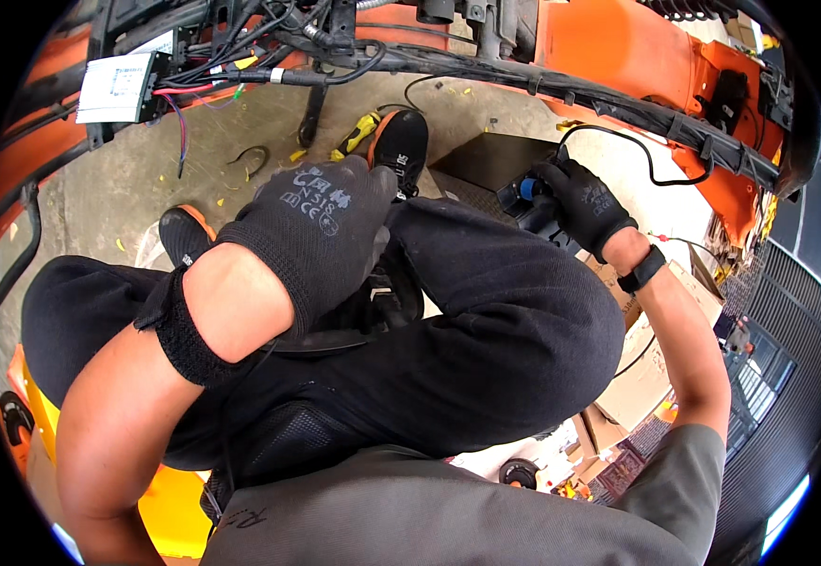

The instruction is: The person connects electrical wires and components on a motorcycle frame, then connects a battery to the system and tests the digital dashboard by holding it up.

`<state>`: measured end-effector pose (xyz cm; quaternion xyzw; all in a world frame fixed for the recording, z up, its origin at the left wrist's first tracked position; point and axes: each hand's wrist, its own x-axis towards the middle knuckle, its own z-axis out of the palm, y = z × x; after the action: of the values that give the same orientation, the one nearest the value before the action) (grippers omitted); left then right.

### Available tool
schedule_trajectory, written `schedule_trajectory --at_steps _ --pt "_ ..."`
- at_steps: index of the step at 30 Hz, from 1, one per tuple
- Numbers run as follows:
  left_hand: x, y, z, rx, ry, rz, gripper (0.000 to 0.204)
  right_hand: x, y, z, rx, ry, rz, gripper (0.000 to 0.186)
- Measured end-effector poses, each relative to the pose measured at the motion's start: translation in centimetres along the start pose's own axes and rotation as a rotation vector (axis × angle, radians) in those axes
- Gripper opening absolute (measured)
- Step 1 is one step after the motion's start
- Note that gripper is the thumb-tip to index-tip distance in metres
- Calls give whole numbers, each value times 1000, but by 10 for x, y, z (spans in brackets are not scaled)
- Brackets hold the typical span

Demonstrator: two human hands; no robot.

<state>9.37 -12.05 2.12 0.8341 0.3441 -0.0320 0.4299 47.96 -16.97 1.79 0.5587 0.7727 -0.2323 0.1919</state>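
My left hand (321, 236), in a printed black glove, hangs over my legs beside my raised knee, palm down with fingers curled under; what they may hold is hidden. Over at the right, my right hand (585, 203), also gloved, grips a black and blue power tool (526, 191) beside a dark box (490, 156). A black cable (651, 151) arches from near that hand up to the machine.
An orange machine frame (608, 42) with cable bundles and a silver module (113, 87) spans the top. A yellow-black tool (358, 130) lies by my shoe (399, 141). Cardboard boxes (637, 377) are at my right. A distant person (738, 335) stands far right.
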Motion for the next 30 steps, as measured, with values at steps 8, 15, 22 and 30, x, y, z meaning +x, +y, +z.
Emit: schedule_trajectory --at_steps 8,15,22,30 --pt "1 6 2 -9 16 17 36 -1 -14 2 52 -50 190 39" --pt "-9 14 6 33 112 85 35 6 -15 -4 29 -158 173 36" --pt "-12 17 -1 -21 88 111 39 11 -11 1 -34 -128 111 35" --pt "-9 18 -3 -62 21 176 38 24 -19 -10 -33 -234 151 19"
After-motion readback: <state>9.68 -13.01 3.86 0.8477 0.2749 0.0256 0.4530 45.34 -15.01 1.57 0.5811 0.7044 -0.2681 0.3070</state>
